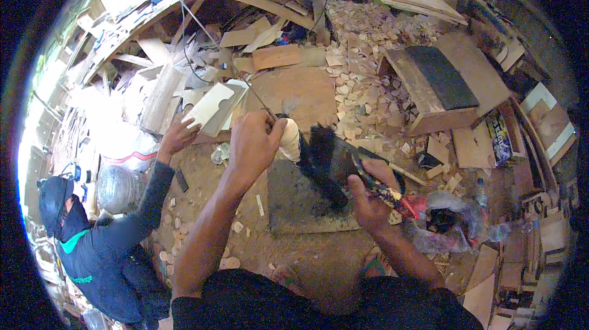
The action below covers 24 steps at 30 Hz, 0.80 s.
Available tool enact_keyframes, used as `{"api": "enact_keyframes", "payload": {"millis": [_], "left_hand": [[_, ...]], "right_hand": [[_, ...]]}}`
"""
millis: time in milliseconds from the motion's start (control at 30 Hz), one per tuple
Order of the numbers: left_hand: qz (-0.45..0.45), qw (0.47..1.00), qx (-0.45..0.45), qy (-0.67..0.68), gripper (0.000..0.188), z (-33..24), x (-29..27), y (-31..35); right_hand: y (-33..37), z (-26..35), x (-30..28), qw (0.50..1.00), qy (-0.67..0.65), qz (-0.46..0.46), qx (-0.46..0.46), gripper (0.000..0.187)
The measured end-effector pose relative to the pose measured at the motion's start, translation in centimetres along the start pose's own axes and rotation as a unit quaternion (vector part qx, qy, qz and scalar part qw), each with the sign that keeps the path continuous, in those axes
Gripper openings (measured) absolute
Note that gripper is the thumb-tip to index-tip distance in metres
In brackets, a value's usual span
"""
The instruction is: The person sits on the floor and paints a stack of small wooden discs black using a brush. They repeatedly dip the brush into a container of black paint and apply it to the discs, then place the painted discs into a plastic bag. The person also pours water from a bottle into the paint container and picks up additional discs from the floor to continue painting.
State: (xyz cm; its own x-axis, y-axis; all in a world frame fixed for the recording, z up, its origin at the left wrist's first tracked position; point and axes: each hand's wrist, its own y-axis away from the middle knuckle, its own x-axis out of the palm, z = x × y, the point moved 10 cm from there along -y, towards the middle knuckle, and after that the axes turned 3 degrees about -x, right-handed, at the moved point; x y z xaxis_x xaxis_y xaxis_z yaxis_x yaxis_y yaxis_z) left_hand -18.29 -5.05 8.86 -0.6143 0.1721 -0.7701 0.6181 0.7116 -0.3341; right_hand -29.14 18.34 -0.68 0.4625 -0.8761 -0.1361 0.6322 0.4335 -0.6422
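My left hand (257,145) is closed on a pale, rounded, ridged piece (290,141), pinched near its upper end. A thin cord or rod (211,38) runs from the upper left down to that hand. My right hand (374,198) wraps round a dark, black-bristled tool, which looks like a brush (328,152), with a reddish end below the fingers. The bristles are beside the pale piece; whether they touch it I cannot tell. Beneath both hands lies a dark-stained square board (313,207) on the ground.
At left a co-worker (110,250) in dark clothing reaches a hand toward pale flat boards (215,109). A wooden box with a black strip (442,78) stands at right. Wood chips (380,72) cover the far ground. Clear plastic (442,219) lies near my right forearm.
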Motion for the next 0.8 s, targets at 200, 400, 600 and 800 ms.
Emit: {"api": "enact_keyframes", "payload": {"millis": [200, 400, 600, 800], "left_hand": [[0.017, 0.999, -0.023, -0.018, 0.029, 1.3, 0.0, -0.7], [-0.005, 1.0, 0.013, -0.015, 0.031, 0.5, 0.0, -0.4], [-0.002, 1.0, 0.0, 0.015, 0.033, 0.6, 0.3, -0.4], [-0.015, 0.999, 0.008, -0.04, 0.034, 0.7, 0.1, -0.5]], "right_hand": [[1.5, 0.5, 2.0, 0.999, -0.049, 0.024, -0.005, 0.024], [-1.2, -0.1, 0.2, 0.999, 0.026, 0.014, -0.016, 0.025], [0.5, 0.3, 3.2, 0.997, -0.001, 0.079, 0.012, 0.023], [0.1, 1.4, 1.1, 0.996, 0.027, 0.081, -0.008, 0.025]]}}
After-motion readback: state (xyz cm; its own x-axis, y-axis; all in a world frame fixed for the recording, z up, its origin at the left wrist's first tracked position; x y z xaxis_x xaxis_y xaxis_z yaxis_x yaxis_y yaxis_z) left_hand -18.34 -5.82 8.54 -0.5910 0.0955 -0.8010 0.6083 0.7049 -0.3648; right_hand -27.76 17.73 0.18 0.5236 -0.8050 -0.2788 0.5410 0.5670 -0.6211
